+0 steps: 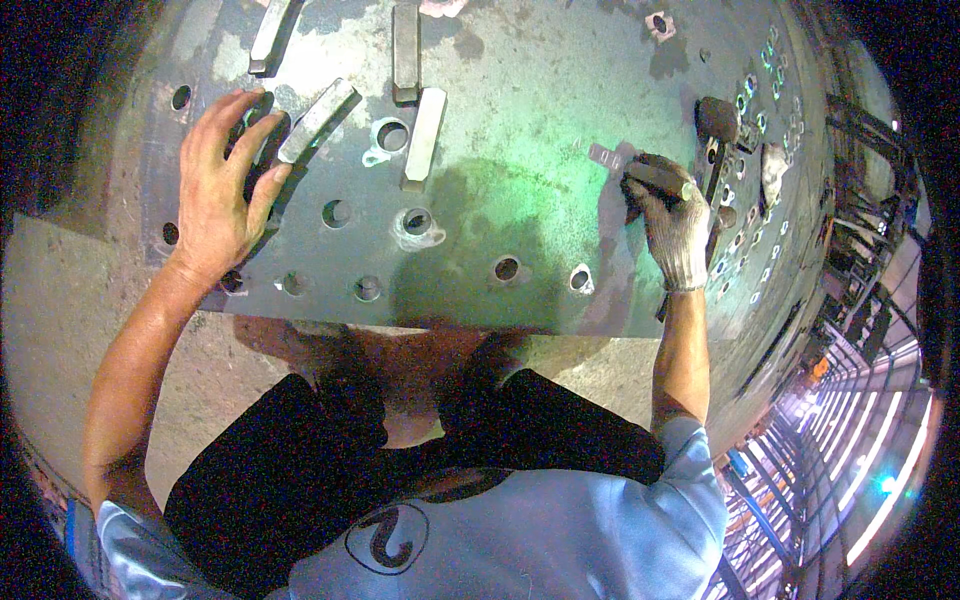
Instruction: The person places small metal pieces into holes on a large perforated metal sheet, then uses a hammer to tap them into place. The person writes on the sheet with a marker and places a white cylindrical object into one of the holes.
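Note:
My bare left hand (222, 185) rests on a dark steel plate (480, 220), fingers spread. Its thumb and index finger are beside the lower end of a short steel bar (318, 122); whether they touch it, I cannot tell. A dark patch under the fingers is partly hidden. My right hand (672, 225), in a pale knitted glove with dark fingertips, closes around a short dark bar-like piece (662, 180) above the plate. Just right of it lies a hammer (717, 120), its handle running toward me, partly behind the hand.
More steel bars lie farther away: one at the top left (272, 38), one upright in view (406, 55) and a paler one (425, 140). Several round holes, such as this hole (506, 268), pierce the plate. Its near edge (430, 328) lies before my knees.

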Tool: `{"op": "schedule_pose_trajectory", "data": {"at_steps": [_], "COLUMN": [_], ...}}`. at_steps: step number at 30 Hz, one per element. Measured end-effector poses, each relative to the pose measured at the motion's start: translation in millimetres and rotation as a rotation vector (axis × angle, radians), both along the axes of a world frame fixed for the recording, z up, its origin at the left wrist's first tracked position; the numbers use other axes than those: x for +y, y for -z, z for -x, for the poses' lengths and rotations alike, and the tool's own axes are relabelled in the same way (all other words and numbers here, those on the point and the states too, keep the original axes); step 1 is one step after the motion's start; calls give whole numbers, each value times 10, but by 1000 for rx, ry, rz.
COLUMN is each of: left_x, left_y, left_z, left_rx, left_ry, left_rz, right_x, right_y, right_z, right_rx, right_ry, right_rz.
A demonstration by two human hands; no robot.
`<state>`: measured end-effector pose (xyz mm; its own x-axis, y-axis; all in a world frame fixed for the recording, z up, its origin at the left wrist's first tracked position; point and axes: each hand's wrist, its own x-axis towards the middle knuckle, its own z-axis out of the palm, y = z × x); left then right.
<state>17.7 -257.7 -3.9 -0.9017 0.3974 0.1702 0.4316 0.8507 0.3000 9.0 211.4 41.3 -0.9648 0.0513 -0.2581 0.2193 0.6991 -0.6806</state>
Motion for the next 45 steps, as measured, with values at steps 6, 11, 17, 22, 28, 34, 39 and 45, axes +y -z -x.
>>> {"op": "schedule_pose_trajectory", "data": {"at_steps": [6,11,17,22,28,34,39,45], "left_x": [14,11,10,6,7,17,19,8], "left_y": [-16,-9,-1,-4,-16,-16,-17,-14], "left_z": [7,-2,-6,11,1,8,21,9], "left_rx": [-9,-2,-7,-17,-12,-3,0,-10], "left_ry": [-2,-5,-7,2,-4,3,11,5], "left_rz": [-7,-6,-14,-12,-6,-12,-6,7], "right_x": [18,-16,-62,-26,69,-3,-29,-80], "right_y": [-18,-32,-61,-63,-79,-120,-114,-146], "right_z": [-1,25,15,2,19,15,6,21], "right_rx": [11,0,-5,3,32,-13,54,19], "right_ry": [-12,-6,24,18,-28,-16,-55,-40], "right_rz": [-51,-72,-52,63,31,40,-25,-4]}}
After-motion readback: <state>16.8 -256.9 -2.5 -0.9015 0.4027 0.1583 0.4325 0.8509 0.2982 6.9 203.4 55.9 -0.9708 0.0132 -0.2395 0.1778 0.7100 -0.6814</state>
